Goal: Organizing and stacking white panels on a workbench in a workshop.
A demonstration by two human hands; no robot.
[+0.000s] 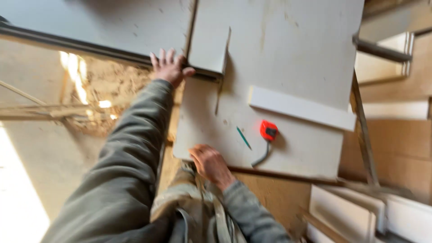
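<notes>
I press my left hand (168,68) flat beside the small offcut (208,47) and my right hand (210,164), grasping nothing, on the white panel's (297,58) near edge, steadying it squarely on the bench.

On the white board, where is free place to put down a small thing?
The white board is bare above the white strip, and again between the left hand and right hand. It is crowded near the green pencil and the red tape measure.
</notes>
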